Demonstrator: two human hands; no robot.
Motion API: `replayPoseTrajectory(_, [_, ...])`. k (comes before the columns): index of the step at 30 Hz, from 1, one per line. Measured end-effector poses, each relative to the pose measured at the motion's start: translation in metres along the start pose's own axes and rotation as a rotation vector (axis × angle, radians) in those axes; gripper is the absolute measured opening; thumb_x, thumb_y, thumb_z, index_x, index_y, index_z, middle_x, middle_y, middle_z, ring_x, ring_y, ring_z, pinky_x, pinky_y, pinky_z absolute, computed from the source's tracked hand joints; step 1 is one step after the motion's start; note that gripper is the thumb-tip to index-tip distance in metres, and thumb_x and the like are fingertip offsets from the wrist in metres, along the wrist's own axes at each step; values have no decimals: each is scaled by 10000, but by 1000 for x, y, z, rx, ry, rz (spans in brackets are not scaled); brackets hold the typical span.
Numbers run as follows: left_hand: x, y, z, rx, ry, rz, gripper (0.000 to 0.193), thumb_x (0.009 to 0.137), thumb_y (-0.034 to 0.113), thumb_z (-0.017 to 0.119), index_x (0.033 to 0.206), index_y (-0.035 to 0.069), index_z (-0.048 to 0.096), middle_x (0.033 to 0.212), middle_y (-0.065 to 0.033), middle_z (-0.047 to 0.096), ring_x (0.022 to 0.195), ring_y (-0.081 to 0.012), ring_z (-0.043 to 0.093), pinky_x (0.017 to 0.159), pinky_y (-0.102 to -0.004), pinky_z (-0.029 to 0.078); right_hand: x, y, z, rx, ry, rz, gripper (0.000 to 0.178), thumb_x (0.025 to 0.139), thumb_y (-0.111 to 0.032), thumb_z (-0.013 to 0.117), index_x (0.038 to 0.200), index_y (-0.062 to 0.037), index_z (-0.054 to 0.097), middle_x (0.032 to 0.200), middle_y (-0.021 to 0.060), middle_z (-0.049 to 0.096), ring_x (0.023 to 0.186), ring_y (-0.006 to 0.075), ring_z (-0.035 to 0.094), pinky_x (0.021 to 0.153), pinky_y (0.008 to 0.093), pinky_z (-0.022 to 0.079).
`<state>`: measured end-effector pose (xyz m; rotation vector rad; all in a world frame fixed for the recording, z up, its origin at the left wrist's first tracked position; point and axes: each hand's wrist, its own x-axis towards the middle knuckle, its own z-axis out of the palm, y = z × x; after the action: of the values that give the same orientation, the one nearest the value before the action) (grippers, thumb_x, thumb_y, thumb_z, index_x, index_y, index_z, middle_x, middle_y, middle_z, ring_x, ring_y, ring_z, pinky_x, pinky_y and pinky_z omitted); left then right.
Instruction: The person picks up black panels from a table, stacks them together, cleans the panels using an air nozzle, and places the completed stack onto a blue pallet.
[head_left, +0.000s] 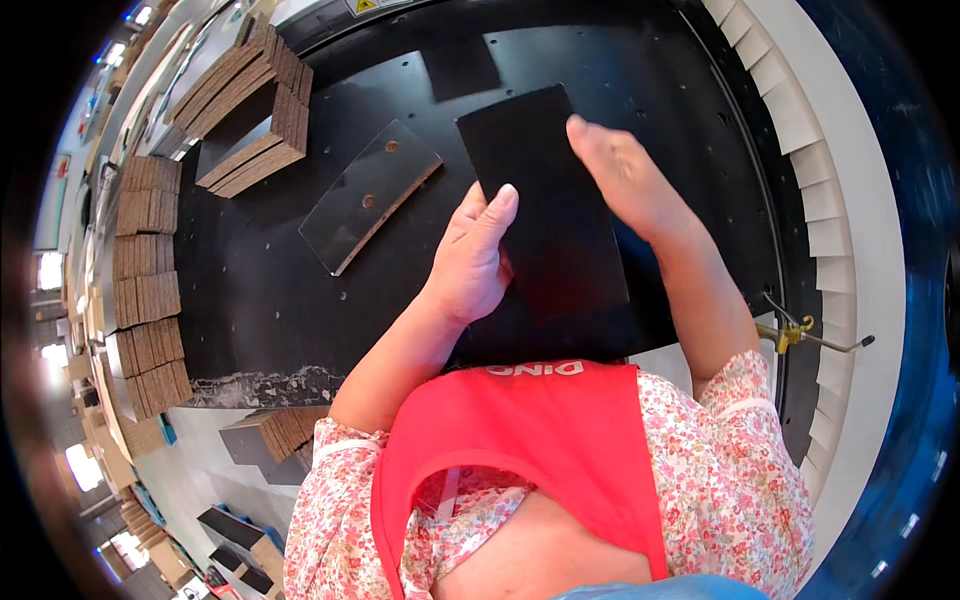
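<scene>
A black sheet (pixel 548 215) lies flat on the black surface (pixel 280 300) right in front of the person, its long axis running away from the body and leaning a little to the person's left at the far end. Both hands are on it. The left hand (pixel 472 262) rests on its left long edge near the middle, thumb and fingers stretched along the edge and laid flat rather than pinching; whether any fingertip curls under the edge cannot be told. The right hand (pixel 625 180) lies on the far right part of the sheet, palm down, fingers together and pointing to the far edge, a flat pressing grip with nothing clasped. So the sheet sits between the two hands, the left nearer the body, the right farther out; neither is clearly the closer, since both touch it. Just to the left, apart from the sheet, lies one clear panel (pixel 368 195) with two small holes, tilted the other way. Farther left, at the far corner, stand two bundles of brown card strips (pixel 250 110), one dark slab between them. Along the left rim runs a row of cardboard stacks (pixel 148 290), about five, blurred by the lens. At the right edge a yellow clamp (pixel 795 333) holds a thin rod. One black sheet, one clear panel, two hands.
</scene>
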<state>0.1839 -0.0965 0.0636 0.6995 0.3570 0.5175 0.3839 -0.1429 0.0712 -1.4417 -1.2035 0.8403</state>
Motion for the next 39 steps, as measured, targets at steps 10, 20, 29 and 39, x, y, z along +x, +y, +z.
replayPoseTrajectory(10, [-1, 2, -2, -5, 20, -44, 372, 1058, 273, 481, 1352, 45, 469, 1310, -108, 590, 1174, -206, 604, 989, -380, 518, 43, 9, -25, 125, 339, 74, 413, 1014, -371, 535, 951, -4, 712, 880, 96, 720, 726, 108, 618, 686, 254, 496])
replayPoseTrajectory(20, [23, 14, 20, 767, 158, 443, 351, 1058, 198, 444, 1353, 9, 451, 1263, -129, 549, 1184, -188, 551, 996, -317, 448, -22, -15, 7, -477, 119, -313, 799, 877, -516, 701, 1295, 138, 511, 1202, 290, 607, 1104, 430, 612, 974, 430, 471])
replayPoseTrajectory(29, [23, -1, 25, 1493, -282, 635, 505, 986, 263, 551, 1442, 56, 486, 1588, -197, 305, 1496, -398, 212, 1203, -519, 165, -24, 12, 8, 900, 245, -23, 331, 1030, -199, 557, 1346, -114, 503, 1233, 45, 586, 1120, 165, 593, 931, 333, 518])
replayPoseTrajectory(39, [13, 11, 10, 1856, 49, 682, 639, 813, 146, 736, 1404, 52, 512, 1567, -150, 363, 1477, -353, 286, 1197, -527, 183, -15, 17, -11, 1095, 260, 67, 379, 1008, -243, 596, 1349, -101, 513, 1281, 57, 605, 1175, 238, 599, 1002, 436, 500])
